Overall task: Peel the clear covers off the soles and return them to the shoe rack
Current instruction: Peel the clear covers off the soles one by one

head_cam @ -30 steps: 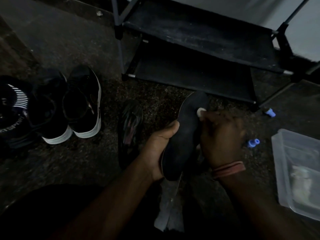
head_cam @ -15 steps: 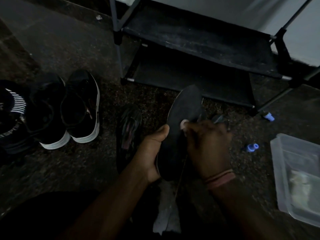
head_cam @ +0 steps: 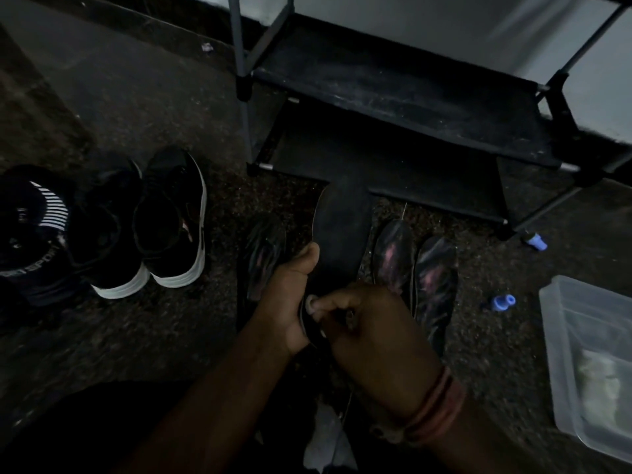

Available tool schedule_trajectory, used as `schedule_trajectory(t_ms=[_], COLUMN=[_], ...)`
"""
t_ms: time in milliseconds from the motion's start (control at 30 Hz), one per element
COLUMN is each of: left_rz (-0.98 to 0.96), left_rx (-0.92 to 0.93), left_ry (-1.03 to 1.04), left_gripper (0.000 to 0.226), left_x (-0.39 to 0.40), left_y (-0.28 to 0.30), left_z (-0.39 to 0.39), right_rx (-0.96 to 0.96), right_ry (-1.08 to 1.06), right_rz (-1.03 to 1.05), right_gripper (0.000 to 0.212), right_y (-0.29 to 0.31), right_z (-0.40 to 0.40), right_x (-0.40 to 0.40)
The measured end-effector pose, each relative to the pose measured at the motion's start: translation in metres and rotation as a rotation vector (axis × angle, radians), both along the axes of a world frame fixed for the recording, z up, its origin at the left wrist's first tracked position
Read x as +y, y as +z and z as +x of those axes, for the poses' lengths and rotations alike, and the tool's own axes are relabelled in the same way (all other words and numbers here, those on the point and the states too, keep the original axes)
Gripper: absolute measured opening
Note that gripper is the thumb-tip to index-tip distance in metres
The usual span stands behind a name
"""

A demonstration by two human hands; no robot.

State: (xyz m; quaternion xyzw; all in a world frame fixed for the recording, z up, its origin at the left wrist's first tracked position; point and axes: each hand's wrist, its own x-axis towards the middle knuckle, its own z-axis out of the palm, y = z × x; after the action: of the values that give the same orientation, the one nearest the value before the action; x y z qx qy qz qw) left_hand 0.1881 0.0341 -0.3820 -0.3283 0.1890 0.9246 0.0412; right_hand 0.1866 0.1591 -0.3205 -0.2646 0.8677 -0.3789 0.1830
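Sole [head_cam: 342, 234] held upright over the floor, in front of rack [head_cam: 393, 97]. Left hand [head_cam: 290, 295] grips its lower edge; right hand [head_cam: 369, 323] pinches at the heel end. Three soles [head_cam: 434, 285] lie on floor nearby; shoes [head_cam: 171, 220] left, tub [head_cam: 561, 336] right.

Both hands' grip on sole [head_cam: 342, 234]

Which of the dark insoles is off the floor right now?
The plain black insole, gripped by the left hand while the right hand pinches its near end. The three shiny pink-streaked insoles lie flat on the floor beside it.
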Motion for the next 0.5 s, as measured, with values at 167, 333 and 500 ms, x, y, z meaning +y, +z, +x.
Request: schedule_trajectory(t_ms=[167,333,500], left_rz=[0.054,0.011,-0.064], left_rx=[-0.045,0.006,0.089], left_ry=[0.043,0.026,-0.119], left_gripper=[0.043,0.038,0.036], left_x=[0.002,0.020,0.030], left_y=[-0.005,-0.005,-0.002], left_z=[-0.002,0.001,0.004], right_rx=[0.052,0.387,0.474], right_ry=[0.053,-0.030,-0.256], right_rz=[0.005,0.092,0.104], right_gripper=[0.013,0.019,0.017], right_y=[-0.005,-0.038,-0.041], right_z=[0.003,-0.032,-0.057], right_x=[0.007,0.011,0.032])
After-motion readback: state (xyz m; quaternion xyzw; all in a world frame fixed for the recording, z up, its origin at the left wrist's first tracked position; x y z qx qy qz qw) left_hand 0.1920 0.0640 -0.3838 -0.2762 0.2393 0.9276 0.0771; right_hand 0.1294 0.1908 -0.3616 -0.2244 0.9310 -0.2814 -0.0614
